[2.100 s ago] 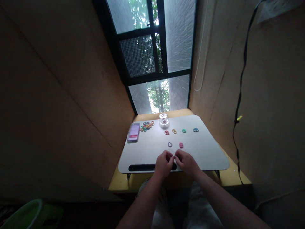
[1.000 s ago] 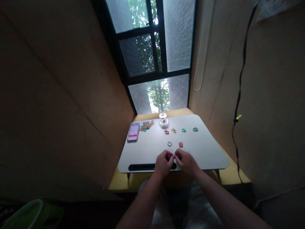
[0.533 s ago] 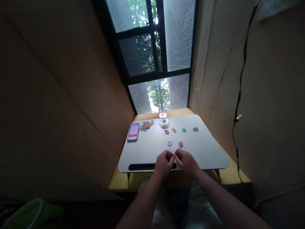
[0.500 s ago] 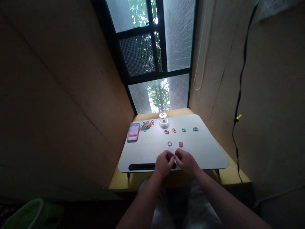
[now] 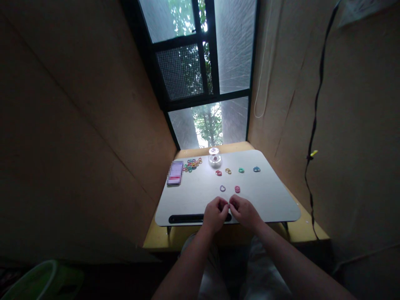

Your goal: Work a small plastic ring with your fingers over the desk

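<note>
My left hand (image 5: 215, 213) and my right hand (image 5: 243, 211) meet fingertip to fingertip over the front edge of the white lap table (image 5: 193, 200). Both are closed in a pinch; whatever lies between the fingers is too small and hidden to name. Just beyond them lie a purple hair tie (image 5: 222, 188) and a pink hair tie (image 5: 237, 189). Farther back runs a row of small hair ties: red (image 5: 218, 173), yellow (image 5: 228, 171), green (image 5: 241, 170) and blue (image 5: 256, 169). A mixed heap of coloured hair ties (image 5: 192, 165) is at the back left.
A clear round container (image 5: 215, 161) stands at the back, its lid (image 5: 213, 151) behind it. At the left edge lies a phone (image 5: 175, 173). A black slot (image 5: 186, 218) runs along the table's front, partly under my left hand. A window (image 5: 208, 121) rises behind the table.
</note>
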Motion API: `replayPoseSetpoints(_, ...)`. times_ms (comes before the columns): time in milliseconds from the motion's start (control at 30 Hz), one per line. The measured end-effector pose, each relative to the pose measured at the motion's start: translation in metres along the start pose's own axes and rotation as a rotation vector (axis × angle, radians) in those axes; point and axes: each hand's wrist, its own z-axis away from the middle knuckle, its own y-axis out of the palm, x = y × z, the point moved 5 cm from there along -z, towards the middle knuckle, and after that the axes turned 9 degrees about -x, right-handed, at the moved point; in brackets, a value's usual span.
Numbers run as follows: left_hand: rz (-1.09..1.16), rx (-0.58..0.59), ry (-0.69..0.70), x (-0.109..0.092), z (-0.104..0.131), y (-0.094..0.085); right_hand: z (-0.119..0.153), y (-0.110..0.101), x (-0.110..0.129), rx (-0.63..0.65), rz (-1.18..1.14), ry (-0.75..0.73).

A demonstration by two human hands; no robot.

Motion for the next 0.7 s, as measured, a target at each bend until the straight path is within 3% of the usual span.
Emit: replayPoseSetpoints(700, -0.015, 0.006, 0.017, 0.0005, 0.0007, 0.0004, 0.0001, -0.0004, 0.0007, -0.005, 0.0, 0.0)
